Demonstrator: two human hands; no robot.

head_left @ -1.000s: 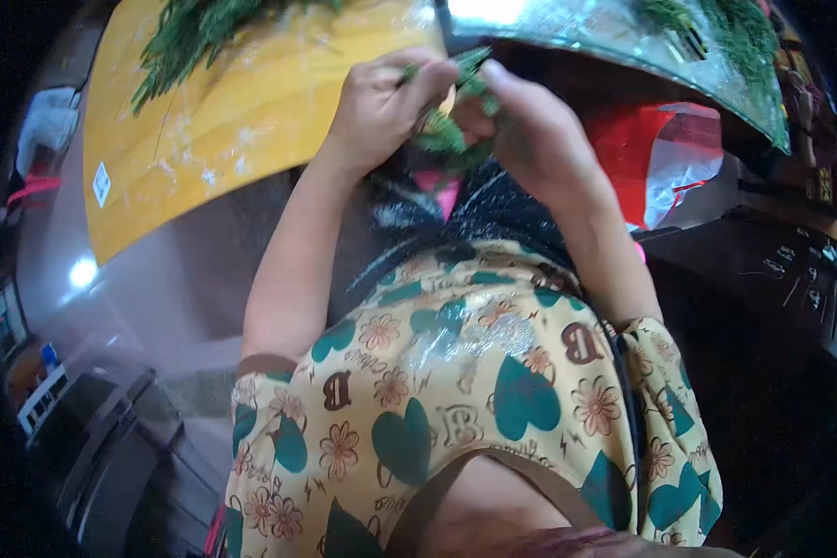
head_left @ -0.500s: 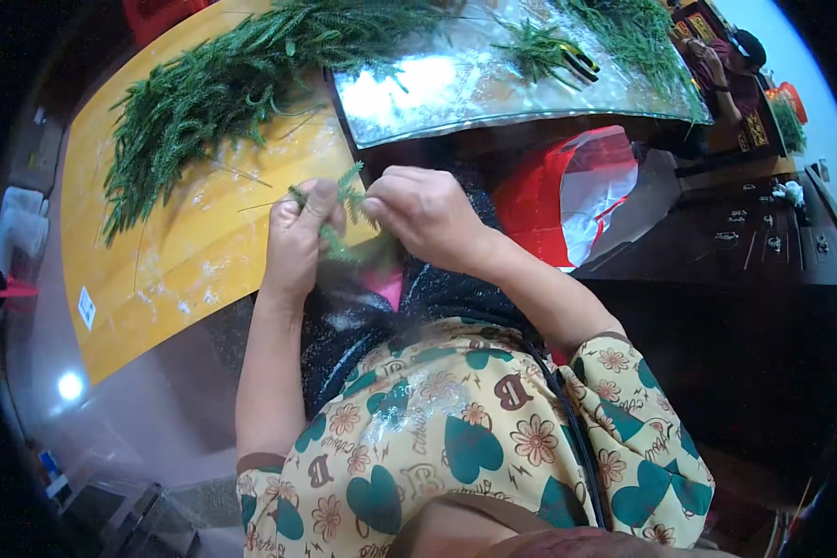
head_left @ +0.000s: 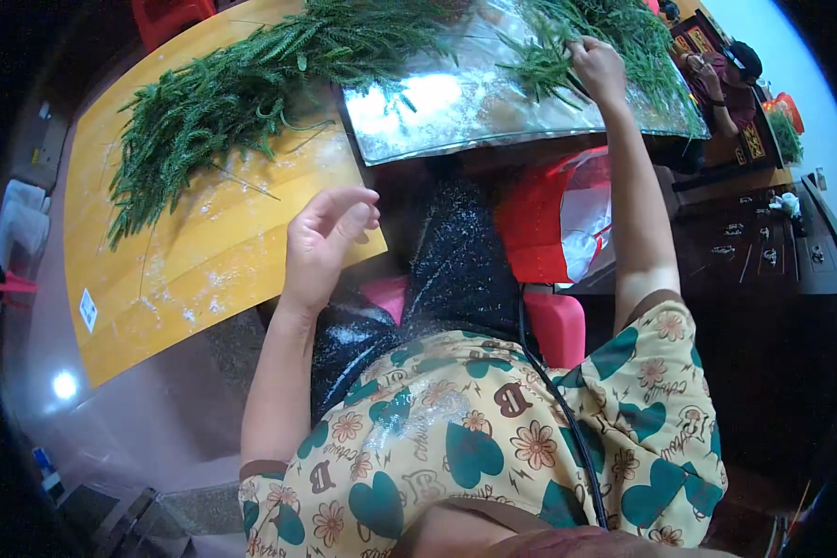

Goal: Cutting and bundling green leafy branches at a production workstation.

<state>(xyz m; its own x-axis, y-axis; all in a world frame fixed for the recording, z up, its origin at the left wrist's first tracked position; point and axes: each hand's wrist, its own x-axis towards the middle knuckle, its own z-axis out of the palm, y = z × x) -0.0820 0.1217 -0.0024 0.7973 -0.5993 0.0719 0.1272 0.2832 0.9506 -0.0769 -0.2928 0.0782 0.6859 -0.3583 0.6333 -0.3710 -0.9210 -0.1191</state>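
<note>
My right hand (head_left: 600, 72) reaches to the small bunch of green pine sprigs (head_left: 539, 65) on the glass-topped table. Its fingers are closed at the bunch's right side and appear to pinch a sprig; the fingertips are partly hidden among the needles. My left hand (head_left: 324, 244) is raised above my lap by the yellow board's edge, fingers loosely curled, thumb apart, nothing seen in it. A large heap of pine branches (head_left: 205, 112) lies on the yellow board (head_left: 205, 288), left of the glass table (head_left: 465, 121).
More green branches (head_left: 637, 46) lie on the glass table's right part. A red bag (head_left: 539, 219) with a silvery lining hangs open below its edge. A pink stool (head_left: 556, 330) is beside my leg. Another person (head_left: 739, 98) sits at the far right near dark carved furniture.
My hands held a pine sprig together over my lap. Now my right hand has gone forward and right to the small bunch, covering where the yellow-and-black pliers lay; my left hand is empty.
</note>
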